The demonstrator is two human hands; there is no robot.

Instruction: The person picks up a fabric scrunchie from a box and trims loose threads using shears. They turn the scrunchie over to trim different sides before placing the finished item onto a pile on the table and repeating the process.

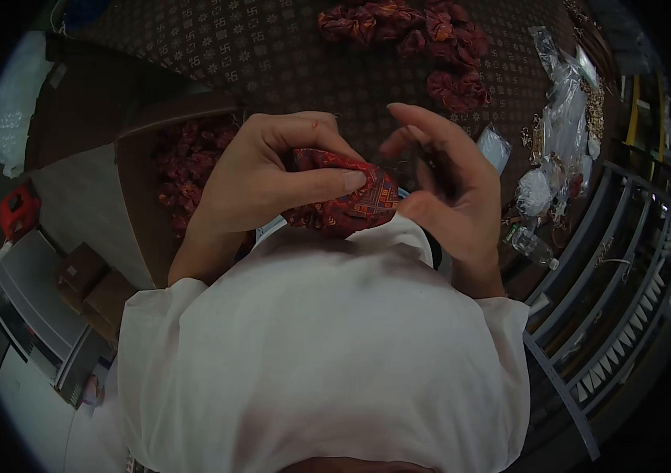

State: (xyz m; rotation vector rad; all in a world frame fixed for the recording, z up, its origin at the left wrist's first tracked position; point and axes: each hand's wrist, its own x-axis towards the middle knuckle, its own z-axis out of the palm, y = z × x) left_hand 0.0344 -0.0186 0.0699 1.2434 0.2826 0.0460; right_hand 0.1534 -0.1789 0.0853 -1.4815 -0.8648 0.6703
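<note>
A red patterned piece of gathered fabric (371, 197) is held close to the chest of a white shirt. My left hand (284, 169) pinches its upper edge between thumb and fingers. On the right, my right hand (453, 185) is raised beside the fabric, its thumb and fingers apart. Nothing can be made out between them. Similar red fabric scrunchies (398, 27) lie in a row on the brown patterned cloth (272, 55) beyond the hands.
At the left, a cardboard box (137, 205) holds many red fabric pieces (185, 169). Clear plastic bags (564, 110) and a plastic bottle (531, 246) lie at the right, near a grey metal rack (587, 276). Smaller brown boxes (103, 292) stand lower left.
</note>
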